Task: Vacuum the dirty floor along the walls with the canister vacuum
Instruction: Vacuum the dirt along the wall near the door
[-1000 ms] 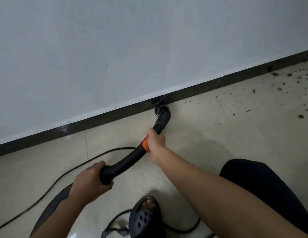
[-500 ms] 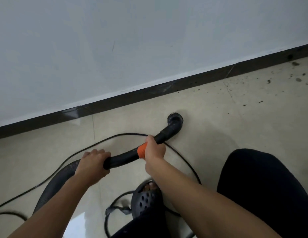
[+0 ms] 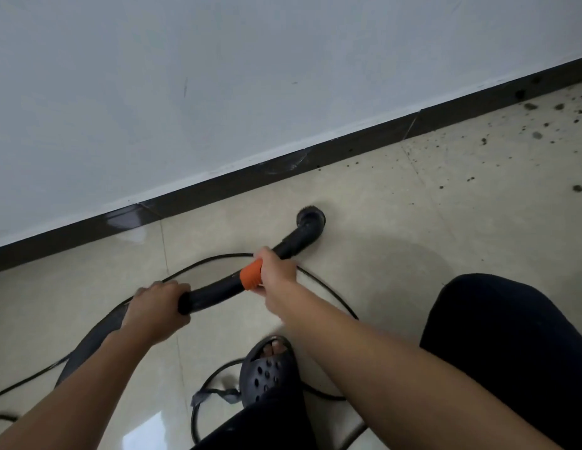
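A black vacuum wand [image 3: 214,292] with an orange collar [image 3: 251,274] runs across the middle of the view. My left hand [image 3: 154,308] grips its rear end where the grey hose [image 3: 88,342] joins. My right hand [image 3: 276,272] grips it just ahead of the collar. The round brush nozzle [image 3: 310,219] sits on the beige tiled floor [image 3: 396,228], a short way off the dark baseboard [image 3: 250,180]. Dark dirt specks [image 3: 536,134] lie scattered at the far right along the wall.
A black power cord [image 3: 214,257] loops on the floor under the wand and around my foot in a black perforated sandal [image 3: 266,371]. My knee in dark trousers [image 3: 504,345] fills the lower right. The white wall [image 3: 218,76] takes the upper half.
The nozzle has come away from the baseboard, back toward me and to the right. Both hands kept their grip on the wand.
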Available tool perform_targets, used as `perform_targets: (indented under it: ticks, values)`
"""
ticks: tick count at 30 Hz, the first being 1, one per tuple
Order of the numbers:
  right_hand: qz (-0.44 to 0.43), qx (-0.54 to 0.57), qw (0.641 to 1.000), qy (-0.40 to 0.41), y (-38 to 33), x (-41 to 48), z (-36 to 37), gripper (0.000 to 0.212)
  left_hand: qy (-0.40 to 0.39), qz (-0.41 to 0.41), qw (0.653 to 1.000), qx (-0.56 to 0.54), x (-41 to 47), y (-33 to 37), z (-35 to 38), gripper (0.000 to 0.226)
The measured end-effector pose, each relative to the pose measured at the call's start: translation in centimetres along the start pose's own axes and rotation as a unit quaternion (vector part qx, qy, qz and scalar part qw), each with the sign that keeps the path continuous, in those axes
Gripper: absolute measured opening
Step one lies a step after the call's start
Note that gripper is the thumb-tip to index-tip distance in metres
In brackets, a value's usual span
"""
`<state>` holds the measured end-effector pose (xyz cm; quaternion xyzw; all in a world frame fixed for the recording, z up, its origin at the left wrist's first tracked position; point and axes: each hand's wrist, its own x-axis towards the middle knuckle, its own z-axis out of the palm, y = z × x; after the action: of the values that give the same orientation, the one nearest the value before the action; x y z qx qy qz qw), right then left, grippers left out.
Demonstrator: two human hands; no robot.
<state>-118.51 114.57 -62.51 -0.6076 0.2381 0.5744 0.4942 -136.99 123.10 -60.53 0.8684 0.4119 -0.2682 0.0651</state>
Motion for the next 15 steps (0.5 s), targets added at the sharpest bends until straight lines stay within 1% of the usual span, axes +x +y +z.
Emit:
perform_targets:
  ticks: [2, 5, 8, 12, 15]
  values:
    - [-0.033, -0.020, 0.999, 0.022, -3.3, 1.0, -0.5, 0.036, 0.038, 0.015, 0.998, -0.050, 0.9, 2.1, -0.9, 0.016]
    - [-0.081, -0.006, 0.996, 0.044, -7.7, 2.5, -2.4, 0.023, 0.077, 0.053, 0.992, -0.088, 2.4, 5.6, -2.4, 0.025]
    - [-0.099, -0.006, 0.995, 0.017, -10.6, 3.6, -3.5, 0.031, 0.084, 0.066, 0.987, -0.118, 3.5, 7.5, -3.3, 0.029]
    - [-0.097, -0.025, 0.995, -0.008, -11.1, 3.4, -3.1, 0.033, 0.075, 0.052, 0.989, -0.119, 3.6, 7.4, -3.5, 0.026]
    - [-0.094, -0.012, 0.995, 0.025, -10.0, 3.5, -3.6, 0.038, 0.069, 0.063, 0.990, -0.106, 3.9, 7.4, -3.8, 0.023]
